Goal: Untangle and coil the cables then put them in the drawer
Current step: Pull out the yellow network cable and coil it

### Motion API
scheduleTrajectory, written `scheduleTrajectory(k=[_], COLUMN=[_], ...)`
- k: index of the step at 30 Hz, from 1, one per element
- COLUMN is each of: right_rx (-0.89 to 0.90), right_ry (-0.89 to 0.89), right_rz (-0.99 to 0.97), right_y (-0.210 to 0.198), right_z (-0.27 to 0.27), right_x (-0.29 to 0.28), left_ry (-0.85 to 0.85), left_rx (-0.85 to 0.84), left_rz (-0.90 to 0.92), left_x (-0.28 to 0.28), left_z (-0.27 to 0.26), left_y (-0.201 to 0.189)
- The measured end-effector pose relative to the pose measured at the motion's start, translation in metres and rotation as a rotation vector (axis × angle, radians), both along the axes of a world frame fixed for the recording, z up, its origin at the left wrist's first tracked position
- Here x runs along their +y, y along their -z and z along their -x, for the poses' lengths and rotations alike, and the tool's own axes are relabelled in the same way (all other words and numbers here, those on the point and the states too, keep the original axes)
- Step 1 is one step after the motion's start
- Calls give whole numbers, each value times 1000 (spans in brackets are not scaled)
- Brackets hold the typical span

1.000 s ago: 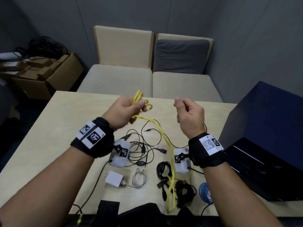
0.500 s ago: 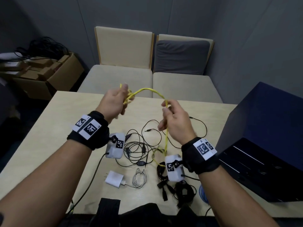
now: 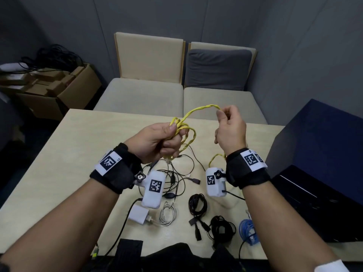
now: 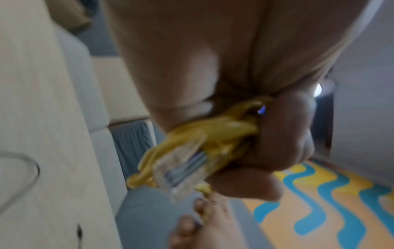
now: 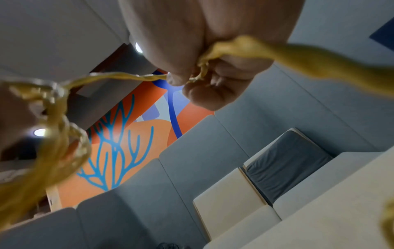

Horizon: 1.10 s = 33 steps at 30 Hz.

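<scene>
Both hands hold a yellow network cable (image 3: 198, 110) above the wooden table (image 3: 59, 154). My left hand (image 3: 157, 140) grips several coiled loops of it; the left wrist view shows the bunched yellow cable (image 4: 213, 133) and its clear plug (image 4: 181, 170) in the curled fingers. My right hand (image 3: 229, 124) pinches the strand at its top, and the yellow cable (image 5: 277, 52) runs through the fingertips in the right wrist view. The rest of the strand hangs behind the right wrist. Loose thin black cables (image 3: 174, 177) lie tangled below the hands.
A white charger (image 3: 138, 213) with a coiled white cable (image 3: 168, 213), two black coiled cables (image 3: 197, 205), (image 3: 222, 229) and a blue cable (image 3: 248, 230) lie near the front edge. A dark blue cabinet with an open drawer (image 3: 314, 203) stands at the right. Two chairs stand beyond the table.
My right hand has risen and moved right, drawing the yellow strand up off the table. The left hand holds more loops than a second ago.
</scene>
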State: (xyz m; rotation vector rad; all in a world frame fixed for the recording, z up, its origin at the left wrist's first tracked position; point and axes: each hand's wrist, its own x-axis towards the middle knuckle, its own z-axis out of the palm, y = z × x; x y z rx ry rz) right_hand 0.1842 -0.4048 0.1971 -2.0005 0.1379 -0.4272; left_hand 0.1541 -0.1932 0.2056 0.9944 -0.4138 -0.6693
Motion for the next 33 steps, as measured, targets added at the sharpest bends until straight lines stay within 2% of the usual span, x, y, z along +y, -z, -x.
scheduleTrajectory(k=[4,7,11,14,20,28,33], right_rx=[140,171,182,218,237,130,83], right_ry=[-8,-25,-30,-59,-114,-265,-343], right_rz=[108,173,200,237,278,194,173], right_y=[10,13,8,11,27,42,44], right_z=[2,6,5,4,13,34,42], right_x=[4,5,1,0,7,13,11], left_ry=[-27,-50,87,149,-198,-436,-749], left_rx=[43,99,221,263,178,66,57], left_rz=[165,230,344,500,474,415,376], left_x=[-9,-12,-14,-17,-16,-9,-9], left_z=[2,2,3,6,-4,-20,-33], left_y=[-5,-7,-6,-8,-18,-25,-29])
